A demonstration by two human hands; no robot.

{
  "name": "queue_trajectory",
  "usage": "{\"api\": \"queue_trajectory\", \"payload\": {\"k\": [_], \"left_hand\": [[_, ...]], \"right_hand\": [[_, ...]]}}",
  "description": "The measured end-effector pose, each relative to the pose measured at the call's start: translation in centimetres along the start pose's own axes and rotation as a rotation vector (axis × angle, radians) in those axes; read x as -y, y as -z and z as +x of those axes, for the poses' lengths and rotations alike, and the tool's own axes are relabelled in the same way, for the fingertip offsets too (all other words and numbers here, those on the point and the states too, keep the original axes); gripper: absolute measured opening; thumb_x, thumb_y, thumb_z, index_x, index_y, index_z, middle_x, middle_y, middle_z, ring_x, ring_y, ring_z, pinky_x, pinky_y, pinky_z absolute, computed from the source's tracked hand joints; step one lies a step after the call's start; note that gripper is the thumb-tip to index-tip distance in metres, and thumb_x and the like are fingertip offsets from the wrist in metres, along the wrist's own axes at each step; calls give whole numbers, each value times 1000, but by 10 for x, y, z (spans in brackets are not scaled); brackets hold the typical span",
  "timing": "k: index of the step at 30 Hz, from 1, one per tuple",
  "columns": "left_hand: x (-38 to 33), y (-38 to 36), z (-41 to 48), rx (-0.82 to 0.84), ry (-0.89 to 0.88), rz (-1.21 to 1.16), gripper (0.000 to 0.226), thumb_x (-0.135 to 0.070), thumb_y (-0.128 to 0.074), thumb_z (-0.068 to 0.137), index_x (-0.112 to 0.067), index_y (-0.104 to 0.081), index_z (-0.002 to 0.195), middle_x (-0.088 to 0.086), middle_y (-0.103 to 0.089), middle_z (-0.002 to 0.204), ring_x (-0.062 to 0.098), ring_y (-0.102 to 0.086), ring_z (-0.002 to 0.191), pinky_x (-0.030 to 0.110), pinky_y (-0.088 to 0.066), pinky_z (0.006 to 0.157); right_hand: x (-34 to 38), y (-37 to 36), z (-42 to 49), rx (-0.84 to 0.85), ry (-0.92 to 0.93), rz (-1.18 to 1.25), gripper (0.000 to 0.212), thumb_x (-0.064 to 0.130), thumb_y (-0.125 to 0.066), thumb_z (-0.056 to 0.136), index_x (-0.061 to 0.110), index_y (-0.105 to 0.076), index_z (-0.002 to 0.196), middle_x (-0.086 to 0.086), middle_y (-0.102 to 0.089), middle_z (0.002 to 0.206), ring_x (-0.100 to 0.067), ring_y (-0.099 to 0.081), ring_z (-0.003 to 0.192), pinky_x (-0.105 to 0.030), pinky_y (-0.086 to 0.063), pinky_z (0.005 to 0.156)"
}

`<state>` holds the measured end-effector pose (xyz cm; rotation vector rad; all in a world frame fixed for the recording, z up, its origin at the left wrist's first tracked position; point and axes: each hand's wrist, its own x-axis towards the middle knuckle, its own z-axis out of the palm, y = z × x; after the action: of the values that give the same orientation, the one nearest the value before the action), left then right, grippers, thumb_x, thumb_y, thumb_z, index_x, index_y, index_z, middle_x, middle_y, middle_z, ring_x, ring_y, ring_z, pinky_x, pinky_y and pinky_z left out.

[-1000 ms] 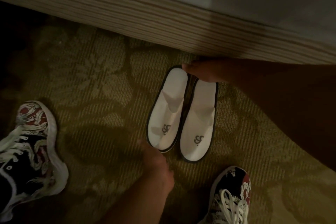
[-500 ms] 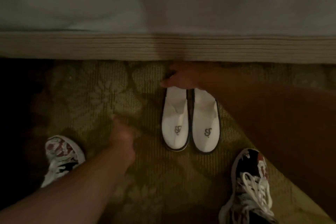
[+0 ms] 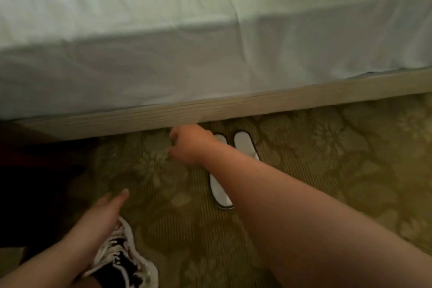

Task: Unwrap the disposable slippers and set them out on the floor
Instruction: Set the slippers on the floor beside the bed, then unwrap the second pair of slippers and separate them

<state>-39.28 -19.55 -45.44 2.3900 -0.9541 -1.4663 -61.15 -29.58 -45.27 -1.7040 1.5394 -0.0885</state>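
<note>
Two flat white slippers [image 3: 244, 144], dark-edged, lie side by side on patterned carpet [image 3: 327, 159] just beside the bed [image 3: 210, 54]. Right hand [image 3: 189, 145] loosely curled, empty, near the bed; left hand [image 3: 106, 210] fingers straight, empty.

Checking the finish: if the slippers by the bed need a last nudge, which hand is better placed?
Likely right. The right hand hangs just beside the slippers, its forearm across them; the left hand is farther off, by the sneaker.

Dim light; patterned olive carpet [image 3: 327, 170]; bed [image 3: 187, 42] in pale sheet; striped base [image 3: 257, 105].
</note>
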Motion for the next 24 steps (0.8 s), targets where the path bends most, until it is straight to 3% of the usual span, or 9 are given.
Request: {"api": "queue_trajectory", "payload": {"k": [4,8,10,12,14,17,19,21,24], "left_hand": [[-20,56,-58,-47,-189,296,74,-54,-59,90,-30,-29,154,4,-29,161,27,-32,144,39,-42,103],[-40,130,-111,-116,-471,578,71,-57,-56,90,-37,-29,152,-7,-12,165,18,-3,152,46,-11,122],[-44,166,-139,-158,-563,555,67,-57,-58,90,-39,-33,150,-9,-12,165,16,0,152,46,-9,122],[-43,197,-163,-225,-685,549,65,-57,-60,88,-39,-38,147,-9,-15,165,13,-1,152,45,-8,123],[-34,225,-184,-312,-793,524,63,-56,-62,87,-38,-43,144,-8,-18,164,12,-2,151,43,-5,123],[-11,261,-208,-424,-877,509,62,-57,-60,87,-39,-43,144,-8,-19,164,11,-3,151,41,-2,122],[10,285,-220,-516,-892,545,66,-61,-54,87,-40,-37,148,-8,-14,165,12,1,151,41,0,121],[35,309,-231,-606,-861,621,73,-65,-47,87,-41,-25,152,-7,-4,166,15,9,151,43,2,122],[81,346,-240,-697,-783,650,81,-66,-42,86,-39,-10,156,-2,11,166,19,21,149,46,8,121]], "right_hand": [[59,7,-57,-64,78,-190,45,41,-65,85,24,-58,126,-6,-61,119,-32,-55,112,-53,-37,99],[120,16,-114,-224,78,-141,29,20,-58,90,30,-64,117,0,-68,111,-24,-61,102,-42,-44,93],[153,20,-139,-311,74,-94,13,33,-55,94,28,-68,93,5,-70,88,-18,-64,80,-35,-54,76],[186,27,-162,-425,101,-102,40,53,-47,94,23,-60,71,6,-61,65,-13,-58,58,-31,-50,54],[217,32,-179,-487,145,-91,45,57,-50,92,23,-54,63,6,-56,57,-9,-54,51,-27,-42,44],[261,37,-195,-442,217,-73,13,18,-60,86,30,-56,82,7,-62,90,-17,-62,78,-33,-55,63],[289,32,-199,-314,275,-116,63,1,-58,81,38,-47,131,3,-41,146,-24,-52,124,-33,-52,91],[318,21,-203,-290,307,-232,94,14,-65,84,42,-7,153,2,8,164,-29,-9,149,-44,-28,114],[364,-4,-207,-383,382,-398,99,57,-58,85,41,13,152,-4,26,161,-25,19,148,-54,3,118]]}}
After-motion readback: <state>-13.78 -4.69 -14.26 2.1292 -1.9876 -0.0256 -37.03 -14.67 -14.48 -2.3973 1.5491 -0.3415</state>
